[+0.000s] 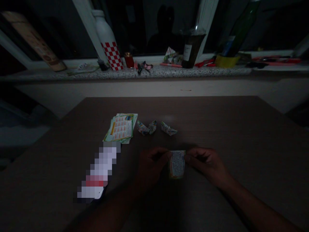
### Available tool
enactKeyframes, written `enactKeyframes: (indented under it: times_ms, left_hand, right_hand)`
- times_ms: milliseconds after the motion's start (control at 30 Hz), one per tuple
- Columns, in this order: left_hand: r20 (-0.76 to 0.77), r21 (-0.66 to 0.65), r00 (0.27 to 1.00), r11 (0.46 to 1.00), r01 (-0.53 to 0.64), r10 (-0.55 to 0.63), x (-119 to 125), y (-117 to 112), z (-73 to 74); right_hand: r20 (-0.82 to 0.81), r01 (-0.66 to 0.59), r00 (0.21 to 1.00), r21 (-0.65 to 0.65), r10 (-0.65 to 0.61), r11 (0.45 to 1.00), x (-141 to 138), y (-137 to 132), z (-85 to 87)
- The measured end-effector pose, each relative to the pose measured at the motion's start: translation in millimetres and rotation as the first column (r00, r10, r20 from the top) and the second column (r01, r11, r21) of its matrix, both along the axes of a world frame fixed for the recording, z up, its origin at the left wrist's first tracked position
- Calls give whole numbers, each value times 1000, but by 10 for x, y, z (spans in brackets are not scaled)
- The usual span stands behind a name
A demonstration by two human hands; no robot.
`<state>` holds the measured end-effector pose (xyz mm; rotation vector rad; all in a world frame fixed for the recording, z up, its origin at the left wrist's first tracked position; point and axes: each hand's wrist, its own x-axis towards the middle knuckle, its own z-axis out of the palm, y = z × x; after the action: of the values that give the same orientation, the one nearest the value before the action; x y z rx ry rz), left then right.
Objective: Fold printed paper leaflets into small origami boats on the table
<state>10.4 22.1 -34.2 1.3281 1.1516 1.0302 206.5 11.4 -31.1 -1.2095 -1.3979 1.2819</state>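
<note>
A small printed sheet of paper [177, 165], green-edged and covered in fine text, is held up between my two hands over the table. My left hand [153, 166] pinches its upper left edge between thumb and fingers. At the upper right edge, my right hand [209, 162] grips it the same way. Just beyond, little folded paper pieces stand on the table: a pair of boat-like shapes [146, 128] close together and a single folded paper boat [169, 129] to their right. A stack of printed sheets [122, 127] lies to the left.
A phone [98, 174] with a lit, blurred-out screen lies on the brown table [217, 116] by my left forearm. The stone windowsill [156, 73] behind carries a checkered white bottle [109, 45], a dark plastic cup [191, 48] and a green bottle [243, 25]. The room is dim.
</note>
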Motion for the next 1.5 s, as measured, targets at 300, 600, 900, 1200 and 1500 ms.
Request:
enactKeyframes:
  times_ms: [300, 600, 900, 1200, 1500]
  left_hand:
    - [-10, 4, 1000, 1000, -8, 8, 0, 10, 28]
    - [9, 16, 1000, 1000, -15, 15, -9, 12, 0]
    - [33, -5, 999, 1000, -22, 22, 0, 2, 3]
    - [-2, 13, 999, 999, -36, 36, 0, 7, 21]
    - [-3, 0, 998, 998, -59, 59, -14, 15, -1]
  right_hand:
    - [28, -12, 1000, 11, 12, 1000, 10, -3, -6]
    - [-4, -55, 998, -3, 55, 998, 0, 4, -2]
    - [14, -66, 998, -13, 66, 998, 17, -21, -54]
    - [36, -64, 997, -21, 64, 998, -1, -7, -21]
    - [10, -94, 995, -40, 95, 995, 0, -4, -53]
